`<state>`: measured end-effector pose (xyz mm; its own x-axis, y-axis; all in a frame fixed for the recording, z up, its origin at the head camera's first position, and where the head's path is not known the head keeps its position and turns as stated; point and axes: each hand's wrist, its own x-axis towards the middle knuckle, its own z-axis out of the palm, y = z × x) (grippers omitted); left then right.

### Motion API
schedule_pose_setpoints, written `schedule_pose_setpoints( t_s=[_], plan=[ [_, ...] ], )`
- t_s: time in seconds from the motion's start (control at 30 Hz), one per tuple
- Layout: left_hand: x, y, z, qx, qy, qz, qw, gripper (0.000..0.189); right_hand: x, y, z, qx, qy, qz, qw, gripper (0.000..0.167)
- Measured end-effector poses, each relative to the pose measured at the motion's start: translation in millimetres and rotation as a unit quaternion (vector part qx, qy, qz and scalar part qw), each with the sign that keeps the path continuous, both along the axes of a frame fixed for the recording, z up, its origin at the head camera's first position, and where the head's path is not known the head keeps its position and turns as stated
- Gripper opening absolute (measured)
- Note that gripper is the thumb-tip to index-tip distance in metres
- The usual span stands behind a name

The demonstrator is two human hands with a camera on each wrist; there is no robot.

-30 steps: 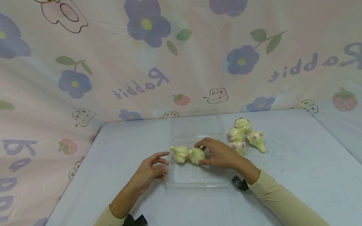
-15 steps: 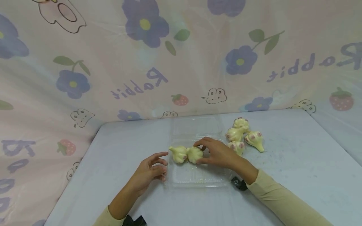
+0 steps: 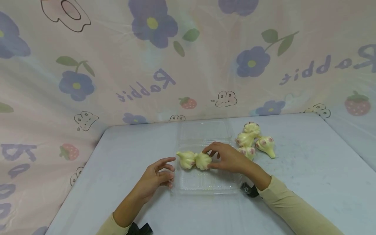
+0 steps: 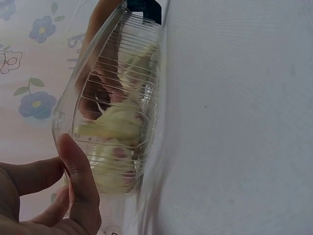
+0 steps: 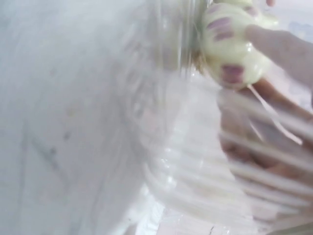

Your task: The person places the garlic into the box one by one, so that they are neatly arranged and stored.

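Note:
My right hand (image 3: 227, 159) pinches a pale yellow garlic bulb (image 3: 203, 161) between thumb and fingers, over the base of a clear plastic clamshell box (image 3: 205, 192). Purple patches mark that bulb (image 5: 230, 49) in the right wrist view. Against its left side lies another garlic bulb (image 3: 185, 160), neck pointing left. My left hand (image 3: 157, 179) rests at the box's left edge, fingers loosely bent. From the left wrist, the fingertips (image 4: 71, 147) meet the box rim, and bulbs show through its ribbed wall (image 4: 139, 34).
Several more garlic bulbs (image 3: 246, 139) lie grouped on the white table (image 3: 308, 169), right of the box. The box lid (image 3: 205, 130) lies folded back toward the patterned curtain (image 3: 199, 78). Black wrist mounts (image 3: 249, 190) are near both forearms.

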<state>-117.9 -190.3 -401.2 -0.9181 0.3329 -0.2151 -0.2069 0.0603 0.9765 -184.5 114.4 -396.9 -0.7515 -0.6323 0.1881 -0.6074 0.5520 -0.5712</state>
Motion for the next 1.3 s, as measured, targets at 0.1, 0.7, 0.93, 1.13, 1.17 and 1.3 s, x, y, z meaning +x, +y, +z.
schedule_pose_setpoints(
  t_s=[0.1,0.7,0.93,1.13,1.17,1.3],
  plan=[
    [0.3,0.0,0.1,-0.002,0.0,0.002,1.0,0.063,0.5,-1,0.7,0.002,-0.001,-0.002,1.0,0.041],
    [1.7,2.8,2.3,0.001,0.001,0.008,1.0,0.061,2.8,11,11.1,0.006,-0.006,-0.012,0.9999,0.046],
    [3.5,0.9,3.7,-0.005,-0.002,0.009,0.9999,0.061,7.8,50,23.3,-0.003,0.016,-0.051,0.9986,0.044],
    [4.1,0.3,5.8,-0.009,-0.004,0.012,0.9999,0.061,17.3,86,32.5,0.022,0.065,-0.092,0.9934,0.041],
    [4.3,0.4,6.0,-0.008,-0.004,0.011,0.9999,0.061,19.7,92,34.0,0.028,0.07,-0.101,0.992,0.04],
    [4.6,0.6,6.8,-0.008,-0.003,0.012,0.9999,0.062,30.5,117,36.3,0.043,0.091,-0.135,0.9858,0.04]
  ],
)
